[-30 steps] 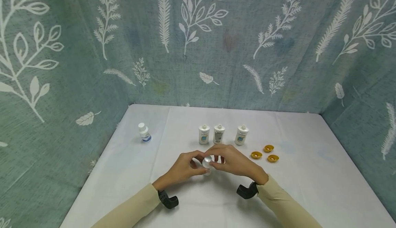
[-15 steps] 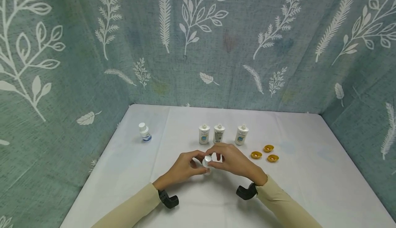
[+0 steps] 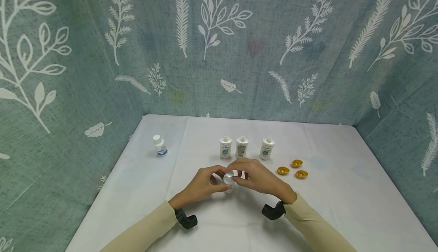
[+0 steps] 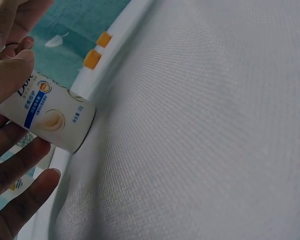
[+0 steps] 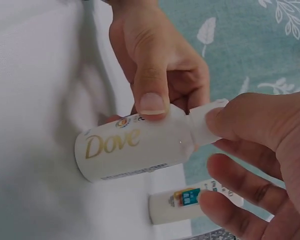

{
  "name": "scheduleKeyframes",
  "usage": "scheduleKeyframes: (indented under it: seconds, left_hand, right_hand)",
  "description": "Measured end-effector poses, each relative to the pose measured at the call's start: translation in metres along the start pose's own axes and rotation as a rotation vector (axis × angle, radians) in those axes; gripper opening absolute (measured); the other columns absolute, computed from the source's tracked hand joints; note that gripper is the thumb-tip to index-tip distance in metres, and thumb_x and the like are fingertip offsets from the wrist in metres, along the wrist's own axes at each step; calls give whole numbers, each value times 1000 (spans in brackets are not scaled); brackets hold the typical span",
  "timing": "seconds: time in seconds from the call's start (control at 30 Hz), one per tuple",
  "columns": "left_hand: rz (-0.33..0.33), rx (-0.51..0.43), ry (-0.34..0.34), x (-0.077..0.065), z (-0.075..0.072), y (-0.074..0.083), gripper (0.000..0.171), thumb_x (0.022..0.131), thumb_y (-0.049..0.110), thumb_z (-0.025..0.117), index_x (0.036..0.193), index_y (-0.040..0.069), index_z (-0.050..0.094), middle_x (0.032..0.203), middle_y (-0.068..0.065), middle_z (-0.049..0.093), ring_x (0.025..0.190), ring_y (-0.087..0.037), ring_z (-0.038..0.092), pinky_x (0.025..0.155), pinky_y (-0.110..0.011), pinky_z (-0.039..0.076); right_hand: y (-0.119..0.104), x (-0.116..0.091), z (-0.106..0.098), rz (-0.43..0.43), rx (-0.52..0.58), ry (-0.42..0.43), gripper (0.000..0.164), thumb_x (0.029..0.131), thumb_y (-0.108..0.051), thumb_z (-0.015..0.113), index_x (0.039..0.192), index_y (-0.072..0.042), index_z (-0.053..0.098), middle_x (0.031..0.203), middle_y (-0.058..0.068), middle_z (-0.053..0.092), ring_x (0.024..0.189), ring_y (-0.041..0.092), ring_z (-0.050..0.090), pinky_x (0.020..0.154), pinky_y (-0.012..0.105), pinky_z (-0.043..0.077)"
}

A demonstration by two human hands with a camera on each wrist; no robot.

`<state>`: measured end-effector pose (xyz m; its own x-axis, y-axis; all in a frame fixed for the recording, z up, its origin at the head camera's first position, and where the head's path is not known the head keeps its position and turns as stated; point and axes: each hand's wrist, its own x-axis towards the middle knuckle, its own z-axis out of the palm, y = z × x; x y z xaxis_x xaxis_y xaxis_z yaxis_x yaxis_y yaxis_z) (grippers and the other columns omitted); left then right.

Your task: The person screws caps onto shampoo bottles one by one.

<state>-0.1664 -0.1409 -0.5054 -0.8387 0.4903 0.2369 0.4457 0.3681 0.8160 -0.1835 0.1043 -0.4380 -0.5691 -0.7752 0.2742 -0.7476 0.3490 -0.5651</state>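
A small white Dove bottle [image 5: 135, 142] stands upright on the white table, near the middle of the head view. My left hand [image 3: 203, 183] grips its body, thumb on the near side and fingers behind. On top sits a white cap [image 5: 206, 122], pinched between the thumb and fingers of my right hand [image 3: 258, 176]. In the left wrist view the label of the bottle [image 4: 52, 112] shows a blue stripe, while the left fingers partly cover its upper end. Whether the cap is fully seated cannot be told.
Behind the hands stand three white bottles [image 3: 225, 148] with narrow tops. Another white bottle with a blue label [image 3: 160, 145] is at the back left. Three small orange-yellow boat-shaped pieces [image 3: 283, 171] lie to the right. Patterned green cloth [image 3: 239, 84] encloses the table.
The right thumb and fingers have shifted slightly around the cap. The left hand and the bottle stay in nearly the same place.
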Motion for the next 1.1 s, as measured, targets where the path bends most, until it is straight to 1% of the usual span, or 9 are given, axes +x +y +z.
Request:
scheduleKeyframes:
  seconds: [0.13,0.33,0.47,0.6,0.73,0.9,1.0,1.1]
  left_hand:
    - [0,-3,-1,0,0,-1,42,85,34,87,122,23,69,106,17,71,98,-7,68,77,-36,59]
    - [17,-1,2,0,0,-1,42,86,34,86,122,24,69,107,18,72,99,-7,68,76,-35,59]
    - [27,4,2,0,0,0,40,86,34,86,121,24,69,108,16,72,99,-8,68,76,-35,59]
    - [17,9,2,0,-1,0,40,86,35,86,121,24,69,107,15,72,98,-7,67,76,-35,59]
    - [6,15,1,0,-1,0,41,86,36,86,122,24,69,106,16,71,98,-7,67,77,-35,59]
    - [2,17,0,0,-1,-1,42,85,38,86,122,24,69,106,18,71,98,-7,67,78,-36,59]
    - [4,14,-1,0,-1,-1,42,85,38,86,122,25,69,106,18,71,98,-7,67,77,-36,59]
    - [7,12,-1,0,0,-2,42,86,39,85,122,26,69,106,19,71,98,-7,67,76,-36,59]
  right_hand:
    - [0,0,1,15,-14,16,27,96,-19,76,123,-16,73,116,-9,70,79,5,58,62,21,52]
    - [-1,2,4,57,-31,58,24,95,-29,78,115,-19,73,104,-13,69,77,9,59,62,21,51]
    - [-2,2,4,70,-24,75,25,92,-31,80,114,-20,73,103,-13,68,78,9,59,62,22,51]
    - [0,0,4,57,7,61,31,92,-30,80,121,-20,72,112,-13,69,82,9,59,62,21,51]
    - [0,-1,2,30,41,26,33,95,-24,77,127,-18,71,120,-11,68,85,10,59,62,22,52]
    - [1,-1,0,19,22,4,28,97,-16,74,126,-14,72,119,-8,68,84,16,63,63,20,52]
    - [1,-1,1,27,2,8,26,97,-18,74,123,-15,73,115,-8,68,81,17,63,63,20,52]
    - [1,0,2,41,-21,26,23,96,-23,76,119,-18,74,110,-10,68,80,13,62,63,20,52]
